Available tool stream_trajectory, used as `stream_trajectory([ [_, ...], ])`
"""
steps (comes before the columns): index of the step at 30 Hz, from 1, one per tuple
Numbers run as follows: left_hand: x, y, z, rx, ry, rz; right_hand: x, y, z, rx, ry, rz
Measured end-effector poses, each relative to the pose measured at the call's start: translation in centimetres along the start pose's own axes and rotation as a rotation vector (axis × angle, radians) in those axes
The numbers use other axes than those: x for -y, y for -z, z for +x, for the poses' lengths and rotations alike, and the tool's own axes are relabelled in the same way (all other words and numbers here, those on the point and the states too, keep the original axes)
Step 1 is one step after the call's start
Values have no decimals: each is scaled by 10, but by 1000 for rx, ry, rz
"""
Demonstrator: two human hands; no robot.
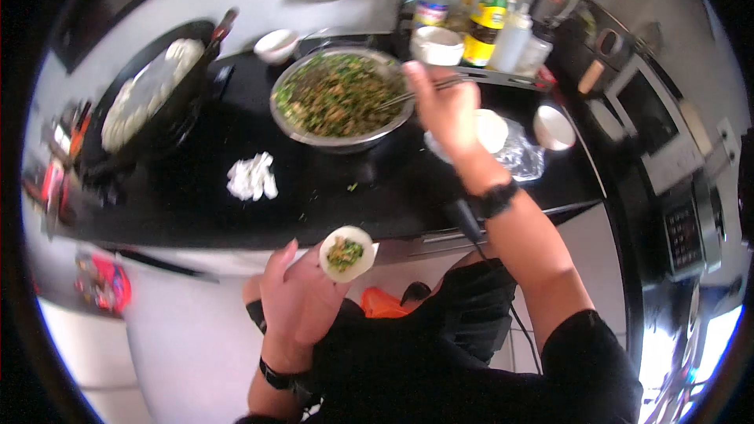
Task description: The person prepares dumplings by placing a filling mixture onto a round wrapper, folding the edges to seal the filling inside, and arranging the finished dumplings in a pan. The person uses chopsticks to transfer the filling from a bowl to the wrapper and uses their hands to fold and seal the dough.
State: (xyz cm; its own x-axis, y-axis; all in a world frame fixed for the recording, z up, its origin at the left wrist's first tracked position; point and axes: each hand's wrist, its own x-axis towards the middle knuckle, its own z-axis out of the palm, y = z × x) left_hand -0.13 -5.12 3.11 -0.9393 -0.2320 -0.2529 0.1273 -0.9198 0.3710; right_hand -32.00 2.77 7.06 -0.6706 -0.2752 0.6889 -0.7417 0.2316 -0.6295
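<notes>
On the fingers of my left hand [303, 294], palm up in front of the counter's edge, rests a round dumpling wrapper [365, 267]. A small heap of green and brown filling [344, 254] sits at its middle. My right hand [445, 109] grips a pair of metal chopsticks [396, 100], whose tips reach into a large steel bowl [330, 140]. Chopped filling [336, 94] with greens covers the inside of that bowl. Partly behind my right wrist, a pale stack of wrappers [492, 131] lies on clear plastic film [523, 156].
At the left stands a dark pan [177, 103] with white dumplings [126, 112] ringed inside. Crumpled white tissue [252, 176] lies on the black counter [194, 206]. Small white bowls [277, 46] [554, 128], a white cup [439, 47] and bottles [486, 23] stand around the back and right.
</notes>
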Motion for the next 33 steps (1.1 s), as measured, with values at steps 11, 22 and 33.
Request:
stream_trajectory([
  [11, 0, 26, -16, -99, -19, -16, 1, 52, -31, -23, -260, 275],
  [22, 11, 34, -8, -147, 71, 21, -169, 249, -3, 308, -176, -986],
  [33, 27, 8, -2, -95, 92, 80, -165, 254, -7, 280, -258, -948],
])
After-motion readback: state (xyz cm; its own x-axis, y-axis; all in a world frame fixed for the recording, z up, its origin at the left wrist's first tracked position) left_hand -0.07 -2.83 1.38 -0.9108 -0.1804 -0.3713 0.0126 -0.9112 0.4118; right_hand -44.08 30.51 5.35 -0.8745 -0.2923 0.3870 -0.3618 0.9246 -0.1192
